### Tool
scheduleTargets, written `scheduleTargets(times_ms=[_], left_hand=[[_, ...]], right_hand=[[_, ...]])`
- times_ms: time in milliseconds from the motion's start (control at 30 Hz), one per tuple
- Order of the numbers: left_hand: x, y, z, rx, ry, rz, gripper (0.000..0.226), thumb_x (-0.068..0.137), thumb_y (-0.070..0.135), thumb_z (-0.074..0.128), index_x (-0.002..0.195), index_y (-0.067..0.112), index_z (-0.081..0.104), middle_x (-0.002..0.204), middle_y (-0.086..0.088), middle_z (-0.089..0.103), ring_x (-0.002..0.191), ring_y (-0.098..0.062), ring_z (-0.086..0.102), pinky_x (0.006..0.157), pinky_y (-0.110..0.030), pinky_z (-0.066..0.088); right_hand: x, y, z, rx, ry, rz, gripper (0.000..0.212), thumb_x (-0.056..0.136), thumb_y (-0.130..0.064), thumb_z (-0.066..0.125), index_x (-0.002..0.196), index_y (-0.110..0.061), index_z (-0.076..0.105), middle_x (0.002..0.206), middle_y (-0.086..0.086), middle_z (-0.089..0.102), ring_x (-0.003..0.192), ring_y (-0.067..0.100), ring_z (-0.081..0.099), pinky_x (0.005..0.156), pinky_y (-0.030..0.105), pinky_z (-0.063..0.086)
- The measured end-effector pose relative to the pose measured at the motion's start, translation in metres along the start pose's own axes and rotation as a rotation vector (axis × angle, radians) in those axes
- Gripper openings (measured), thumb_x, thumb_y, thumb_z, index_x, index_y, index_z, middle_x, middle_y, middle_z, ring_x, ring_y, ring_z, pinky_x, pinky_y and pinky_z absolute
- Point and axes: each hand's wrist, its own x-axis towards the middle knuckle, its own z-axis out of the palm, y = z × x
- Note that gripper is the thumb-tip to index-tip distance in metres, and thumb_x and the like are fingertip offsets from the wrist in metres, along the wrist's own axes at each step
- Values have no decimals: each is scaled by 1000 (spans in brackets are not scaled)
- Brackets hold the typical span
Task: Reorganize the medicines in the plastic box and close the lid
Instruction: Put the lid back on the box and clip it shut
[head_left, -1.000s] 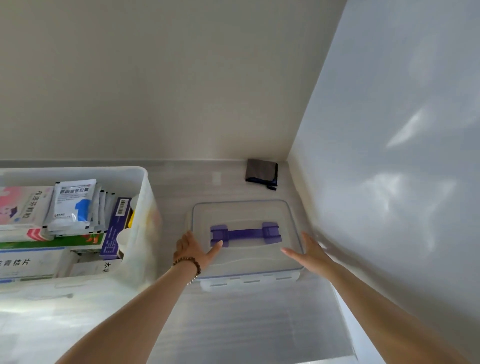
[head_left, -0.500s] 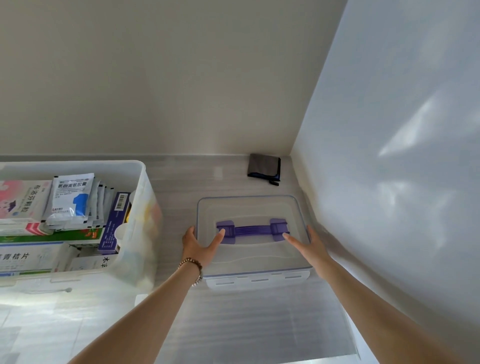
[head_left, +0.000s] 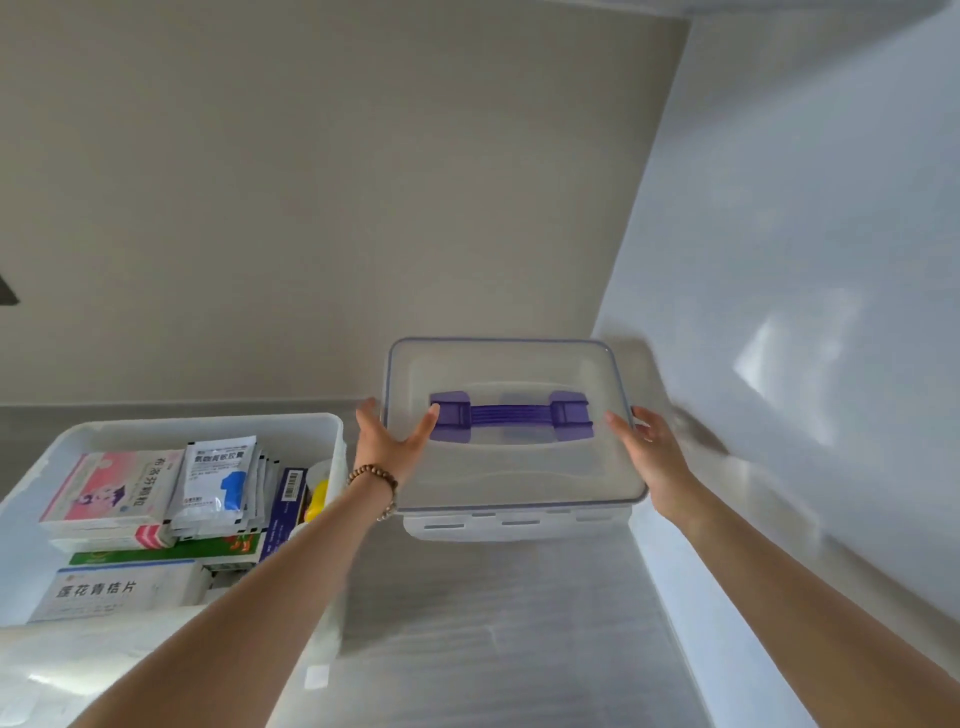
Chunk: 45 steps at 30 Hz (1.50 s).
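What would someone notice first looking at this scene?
Most likely the clear lid with its purple handle, held at center between the left hand and right hand. Next, the open plastic box at lower left, packed with medicine packets.

I see a clear lid (head_left: 511, 467) with a blue-grey rim and a translucent purple, ribbed handle (head_left: 511, 415). The box (head_left: 332, 441) on my left is frosted white. Inside it, one carton (head_left: 111, 488) is pink and white with a red-striped end, a sachet (head_left: 218, 478) is white with a blue figure, another carton (head_left: 285, 501) is dark blue with a barcode, one edge (head_left: 166, 552) is green. A brown beaded bracelet (head_left: 376, 480) circles the left wrist. The desk (head_left: 493, 623) is pale grey, faintly streaked.
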Motion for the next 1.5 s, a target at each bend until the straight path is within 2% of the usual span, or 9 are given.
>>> scheduleTargets(times_ms=[200, 333, 400, 467, 600, 833, 933, 1100, 1500], left_hand=[[21, 30, -86, 48, 18, 5, 80, 67, 63, 66, 122, 7, 46, 116, -10, 58, 99, -25, 57, 80, -34, 49], [36, 33, -164, 65, 37, -1, 72, 65, 70, 61, 98, 6, 57, 87, -9, 59, 76, -22, 57, 63, -30, 45], [43, 33, -205, 69, 85, 19, 54, 73, 66, 55, 58, 16, 42, 57, -2, 38, 51, -16, 36, 48, -26, 27], [46, 34, -249, 95, 128, 41, 56, 79, 63, 51, 53, 23, 22, 53, 1, 23, 48, -16, 23, 48, -28, 15], [59, 7, -321, 142, 191, 29, 58, 78, 57, 58, 50, 22, 22, 50, 0, 23, 48, -19, 23, 50, -30, 15], [49, -56, -367, 223, 173, -88, 52, 78, 46, 65, 54, 18, 29, 53, 1, 30, 48, -16, 28, 48, -32, 27], [48, -83, -366, 231, 170, -159, 47, 77, 46, 67, 66, 12, 35, 60, 0, 36, 55, -16, 36, 74, -45, 48], [47, -110, -363, 192, 166, -148, 49, 77, 44, 67, 59, 15, 32, 57, 0, 35, 54, -18, 36, 47, -30, 27], [67, -118, -351, 92, 109, -211, 37, 78, 44, 66, 74, 11, 51, 69, -3, 48, 61, -18, 44, 53, -26, 33]], right_hand=[[-30, -73, 40, 57, -77, -28, 70, 70, -49, 75, 128, -25, 45, 129, 8, 54, 112, 24, 57, 101, 45, 45], [-58, -106, 83, 261, -246, 72, 35, 86, -38, 62, 108, -11, 65, 107, 12, 70, 90, 24, 68, 77, 34, 54], [-69, -114, 107, 282, -292, 93, 36, 84, -37, 64, 106, -10, 66, 103, 11, 71, 89, 26, 67, 80, 36, 53], [-79, -118, 133, 234, -320, 57, 44, 71, -43, 74, 97, -10, 61, 90, 14, 65, 73, 24, 62, 70, 31, 50], [-98, -113, 184, 143, -275, 3, 30, 78, -30, 73, 76, -13, 49, 55, -1, 44, 37, 7, 37, 33, 17, 28], [-134, -66, 241, -1, -281, 50, 35, 76, -26, 76, 95, -8, 55, 77, 4, 52, 62, 13, 46, 53, 23, 35], [-143, -48, 249, -53, -249, 52, 36, 77, -24, 75, 99, -4, 54, 81, 6, 53, 65, 14, 46, 56, 25, 37], [-147, -30, 262, -86, -190, 59, 34, 77, -23, 76, 95, -6, 52, 83, 6, 54, 67, 14, 48, 60, 25, 38], [-132, -8, 264, -21, -169, 107, 36, 76, -29, 75, 94, -4, 56, 87, 15, 59, 73, 24, 53, 65, 29, 42]])
